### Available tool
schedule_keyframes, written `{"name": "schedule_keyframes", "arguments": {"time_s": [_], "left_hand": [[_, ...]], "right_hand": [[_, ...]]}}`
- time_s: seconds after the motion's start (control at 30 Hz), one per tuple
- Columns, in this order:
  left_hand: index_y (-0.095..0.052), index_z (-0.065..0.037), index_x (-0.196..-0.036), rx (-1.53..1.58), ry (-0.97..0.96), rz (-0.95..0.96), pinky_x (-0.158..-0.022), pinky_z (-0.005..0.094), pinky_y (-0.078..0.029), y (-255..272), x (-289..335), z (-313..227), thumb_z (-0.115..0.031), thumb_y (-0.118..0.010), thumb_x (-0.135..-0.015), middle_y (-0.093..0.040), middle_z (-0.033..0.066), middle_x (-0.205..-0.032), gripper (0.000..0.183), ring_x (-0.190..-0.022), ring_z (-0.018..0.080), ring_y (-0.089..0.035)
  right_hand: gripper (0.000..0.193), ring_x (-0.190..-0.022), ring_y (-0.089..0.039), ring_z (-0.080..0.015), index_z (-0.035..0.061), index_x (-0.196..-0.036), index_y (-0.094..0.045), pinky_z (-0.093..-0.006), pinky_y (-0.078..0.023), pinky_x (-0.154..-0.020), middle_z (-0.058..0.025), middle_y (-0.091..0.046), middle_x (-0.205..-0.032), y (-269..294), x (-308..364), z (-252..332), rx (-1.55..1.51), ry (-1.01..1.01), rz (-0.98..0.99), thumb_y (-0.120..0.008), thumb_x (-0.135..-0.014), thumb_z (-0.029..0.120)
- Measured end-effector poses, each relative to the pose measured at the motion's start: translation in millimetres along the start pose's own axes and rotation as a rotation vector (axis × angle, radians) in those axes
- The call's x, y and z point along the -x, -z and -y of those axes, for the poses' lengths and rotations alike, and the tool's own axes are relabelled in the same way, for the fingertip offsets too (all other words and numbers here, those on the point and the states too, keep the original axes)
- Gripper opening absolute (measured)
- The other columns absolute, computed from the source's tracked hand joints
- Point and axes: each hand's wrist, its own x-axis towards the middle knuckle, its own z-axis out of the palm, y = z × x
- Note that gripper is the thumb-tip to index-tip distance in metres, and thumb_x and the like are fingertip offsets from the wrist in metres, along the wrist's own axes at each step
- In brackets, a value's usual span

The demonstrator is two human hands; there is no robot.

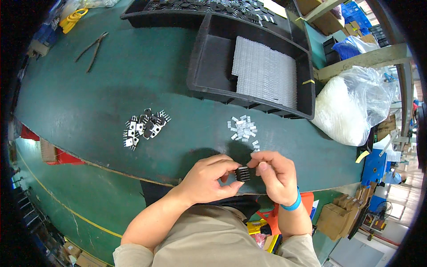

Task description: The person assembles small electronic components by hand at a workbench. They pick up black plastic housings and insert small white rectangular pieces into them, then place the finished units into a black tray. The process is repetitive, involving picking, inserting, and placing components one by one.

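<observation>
Near the table's front edge my left hand [208, 174] pinches a small stack of black transistors [243, 174] with several bright metal legs in a row. Right beside the stack's other end is my right hand [276, 177], thumb and forefinger closed together; whatever lies between them is too small to make out. A blue band circles the right wrist. Beyond my hands lies a loose heap of small whitish translucent pieces [243, 129]. Farther left, a pile of black transistors [146, 126] with metal backs and legs rests on the green table.
A black bin [212, 66] holds rows of translucent plastic tubes [266, 73]. Behind it, another black tray [164, 18] contains many black components. Pliers [92, 51] lie open at the back left, near a yellow coil [72, 20]. A plastic bag of white material [344, 107] stands right.
</observation>
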Motion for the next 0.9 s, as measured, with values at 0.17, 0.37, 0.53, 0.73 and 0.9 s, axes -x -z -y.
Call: {"name": "schedule_keyframes", "arguments": {"time_s": [0.17,0.37,0.53,0.73,0.9], "left_hand": [[-0.072,-0.001,-0.098,-0.025,-0.025,-0.021,-0.054,0.0252,-0.049,-1.5,-0.5,0.7,-0.008,-0.086,-0.072,-0.067,0.0056,-0.085,0.031,-0.064,0.0112,-0.060],[-0.072,-0.001,-0.098,0.005,0.000,-0.015,-0.054,0.0253,-0.050,-1.1,-1.5,-0.4,-0.007,-0.085,-0.072,-0.067,0.0054,-0.084,0.030,-0.064,0.0107,-0.060],[-0.071,-0.001,-0.100,-0.002,-0.019,-0.016,-0.055,0.0252,-0.050,-1.7,-0.8,1.6,-0.006,-0.085,-0.072,-0.066,0.0054,-0.083,0.032,-0.064,0.0108,-0.060],[-0.071,0.000,-0.101,0.002,-0.015,-0.010,-0.055,0.0253,-0.049,-1.1,-0.4,2.0,-0.006,-0.085,-0.072,-0.065,0.0055,-0.082,0.033,-0.064,0.0110,-0.059],[-0.071,0.000,-0.102,0.011,-0.003,-0.012,-0.055,0.0250,-0.049,-1.2,-0.2,2.5,-0.007,-0.085,-0.072,-0.065,0.0057,-0.083,0.034,-0.064,0.0104,-0.059]], "right_hand": [[0.017,-0.078,-0.068,-0.0232,0.0008,-0.106,-0.070,-0.0306,-0.053,-0.073,-0.0128,-0.071,-0.089,11.7,-10.3,-13.7,0.265,-0.015,-0.294,-0.064,-0.090,0.002],[0.016,-0.085,-0.067,-0.0369,0.0014,-0.099,-0.071,-0.0407,-0.055,-0.074,-0.0184,-0.067,-0.097,16.5,-21.7,-30.6,0.488,0.111,-0.176,-0.071,-0.083,0.000],[0.012,-0.082,-0.065,-0.0379,0.0020,-0.093,-0.069,-0.0425,-0.053,-0.072,-0.0174,-0.065,-0.091,5.1,-25.2,-34.1,0.523,0.085,-0.162,-0.073,-0.081,0.003],[0.013,-0.081,-0.062,-0.0384,0.0024,-0.089,-0.063,-0.0444,-0.051,-0.071,-0.0163,-0.062,-0.088,5.1,-27.8,-30.1,0.571,0.097,-0.103,-0.073,-0.080,0.002],[0.018,-0.081,-0.062,-0.0365,0.0032,-0.090,-0.061,-0.0426,-0.051,-0.070,-0.0149,-0.061,-0.089,5.3,-18.5,-19.4,0.459,0.221,-0.094,-0.074,-0.078,-0.002]]}}
